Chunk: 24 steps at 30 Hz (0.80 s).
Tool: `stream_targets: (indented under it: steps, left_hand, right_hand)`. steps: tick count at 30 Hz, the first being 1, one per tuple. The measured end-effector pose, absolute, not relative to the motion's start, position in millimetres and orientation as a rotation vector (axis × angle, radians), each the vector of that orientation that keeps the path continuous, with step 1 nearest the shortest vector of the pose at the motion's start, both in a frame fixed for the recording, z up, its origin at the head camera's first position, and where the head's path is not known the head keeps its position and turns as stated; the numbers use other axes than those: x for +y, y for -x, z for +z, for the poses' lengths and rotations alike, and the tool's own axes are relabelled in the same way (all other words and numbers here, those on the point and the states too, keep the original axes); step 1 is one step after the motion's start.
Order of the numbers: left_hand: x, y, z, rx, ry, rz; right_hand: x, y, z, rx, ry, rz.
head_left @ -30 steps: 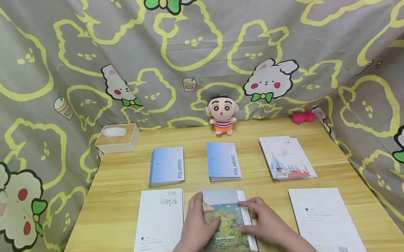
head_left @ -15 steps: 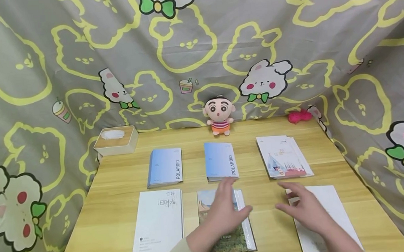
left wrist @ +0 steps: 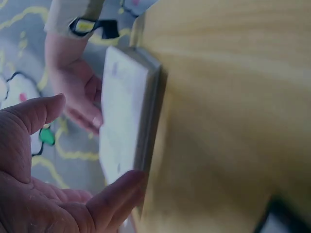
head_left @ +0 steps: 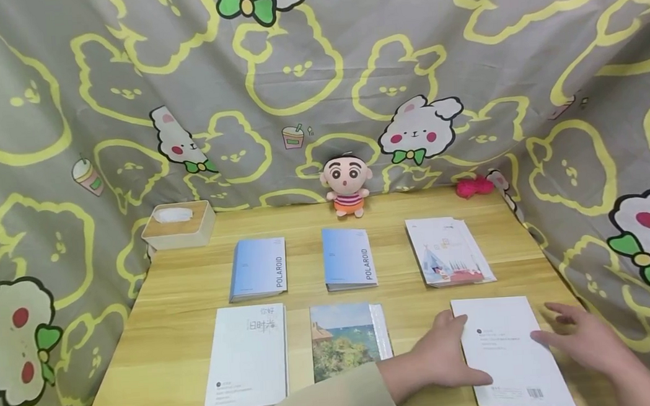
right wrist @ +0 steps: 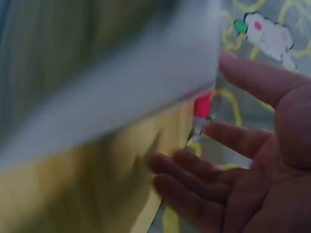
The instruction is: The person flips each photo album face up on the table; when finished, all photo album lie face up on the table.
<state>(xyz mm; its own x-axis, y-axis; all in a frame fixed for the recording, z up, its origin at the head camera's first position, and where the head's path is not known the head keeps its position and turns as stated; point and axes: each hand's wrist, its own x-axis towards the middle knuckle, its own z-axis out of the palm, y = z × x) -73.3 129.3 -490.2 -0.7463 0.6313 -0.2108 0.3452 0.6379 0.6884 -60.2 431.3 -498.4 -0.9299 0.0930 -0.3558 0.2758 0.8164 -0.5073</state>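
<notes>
A white book point(head_left: 510, 365) with small print and a barcode lies at the front right of the table. My left hand point(head_left: 443, 354) is at its left side, thumb stretched over the cover's lower part and fingertips right at the upper left edge. In the left wrist view that hand point(left wrist: 43, 184) has thumb and fingers spread around the white book point(left wrist: 124, 107). Along the opposite edge is my right hand point(head_left: 581, 339), thumb tip at the cover's margin. The right wrist view shows its fingers point(right wrist: 189, 184) apart, below the blurred white book point(right wrist: 141, 77).
The left forearm crosses a photo album point(head_left: 341, 338) with a painted seascape. Another white book point(head_left: 245, 363) lies left of it. Behind are two blue POLAROID albums point(head_left: 259, 266) and an illustrated white book point(head_left: 445, 254). Farther back stand a tissue box point(head_left: 193, 233), a doll point(head_left: 347, 186) and a pink bundle point(head_left: 473, 186).
Both hands have left the photo album and moved right to the white book's sides. The photo album stays where it was, and the head view has shifted slightly.
</notes>
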Motion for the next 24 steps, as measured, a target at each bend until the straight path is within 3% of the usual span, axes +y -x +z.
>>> stream_targets:
  steps: [14, 24]
  left_hand:
    - [151.9, 57.7, -504.0, 2.409, -0.686, 0.772]
    - [154.8, 63.7, -503.4, 2.432, -0.693, 0.893]
  right_hand:
    - [411.3, 71.7, -506.5, 2.663, -0.175, -0.908]
    - [413.0, 64.9, -512.6, 2.597, -0.279, -1.084]
